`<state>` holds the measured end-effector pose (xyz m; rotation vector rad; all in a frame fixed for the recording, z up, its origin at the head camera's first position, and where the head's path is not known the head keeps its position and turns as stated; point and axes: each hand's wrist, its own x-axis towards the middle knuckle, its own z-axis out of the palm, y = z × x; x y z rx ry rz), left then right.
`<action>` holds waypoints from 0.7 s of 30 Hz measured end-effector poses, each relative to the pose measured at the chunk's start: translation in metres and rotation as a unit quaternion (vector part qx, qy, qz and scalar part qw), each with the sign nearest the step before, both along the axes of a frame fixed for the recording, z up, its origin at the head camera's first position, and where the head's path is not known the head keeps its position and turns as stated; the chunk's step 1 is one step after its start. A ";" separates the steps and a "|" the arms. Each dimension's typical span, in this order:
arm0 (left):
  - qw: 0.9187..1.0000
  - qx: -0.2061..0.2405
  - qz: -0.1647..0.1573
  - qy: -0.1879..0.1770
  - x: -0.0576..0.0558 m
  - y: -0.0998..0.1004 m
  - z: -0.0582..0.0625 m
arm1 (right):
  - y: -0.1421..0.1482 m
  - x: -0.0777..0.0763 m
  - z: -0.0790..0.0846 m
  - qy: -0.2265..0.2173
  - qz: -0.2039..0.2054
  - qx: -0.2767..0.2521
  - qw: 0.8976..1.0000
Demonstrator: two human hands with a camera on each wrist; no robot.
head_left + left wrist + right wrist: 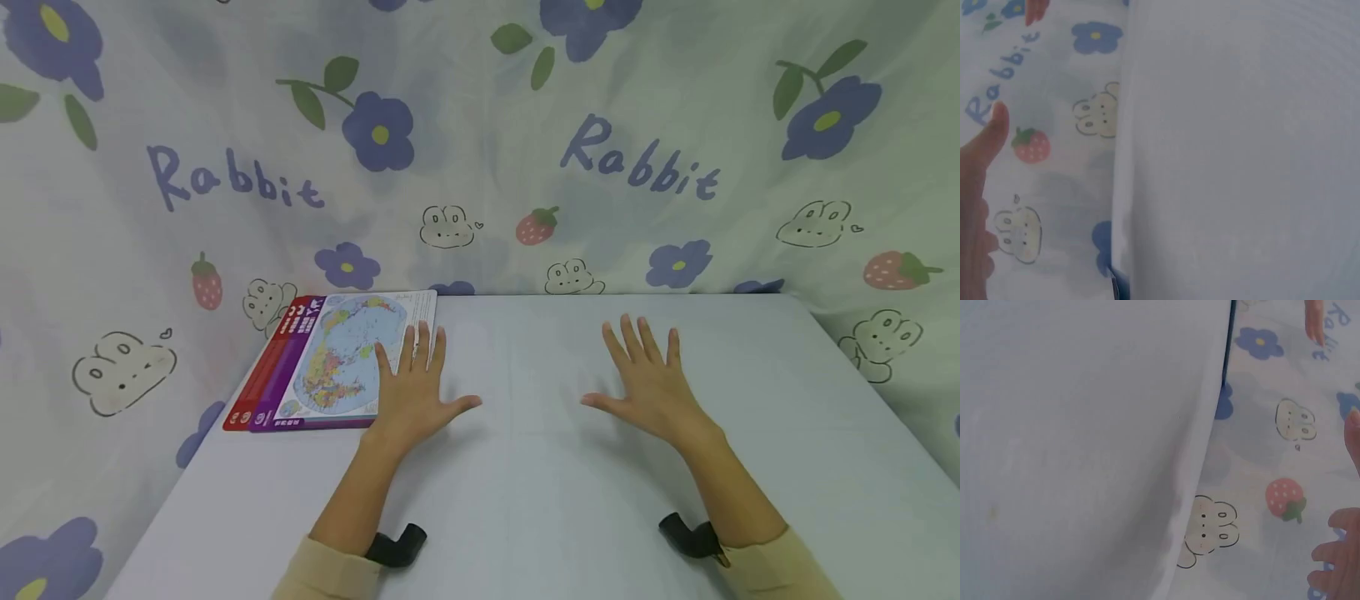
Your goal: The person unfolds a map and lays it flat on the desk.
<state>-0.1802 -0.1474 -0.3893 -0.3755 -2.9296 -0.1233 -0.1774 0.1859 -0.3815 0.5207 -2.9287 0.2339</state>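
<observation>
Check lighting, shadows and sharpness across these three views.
Head view: fairly even light, soft shadows on the white table near the left hand and right hand, small print on the purple-edged map too fine to read; left wrist view: dim and hazy; right wrist view: also dim, with soft shading toward the table's edge.

Lying flat at the back left of the surface (525, 492) as a purple-bordered map (341, 358) with a multicoloured oval world, overlapping a red-edged sheet (271, 367), baring its left strip.
</observation>
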 end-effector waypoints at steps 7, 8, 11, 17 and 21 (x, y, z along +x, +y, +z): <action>1.000 0.010 0.013 -0.005 0.000 -0.010 0.000 | -0.011 -0.003 0.000 0.022 0.025 -0.009 0.999; 1.000 0.012 0.014 -0.004 0.000 -0.012 0.000 | -0.013 -0.003 0.001 0.026 0.027 -0.007 0.999; 1.000 0.013 0.020 -0.009 0.001 -0.016 0.001 | -0.019 -0.005 0.001 0.028 0.031 -0.004 0.999; 1.000 0.004 0.025 -0.005 0.004 -0.030 0.000 | -0.032 -0.008 0.000 0.029 0.037 -0.005 0.999; 0.999 -0.002 0.034 -0.004 0.006 -0.038 0.001 | -0.039 -0.009 -0.001 0.031 0.044 -0.009 0.999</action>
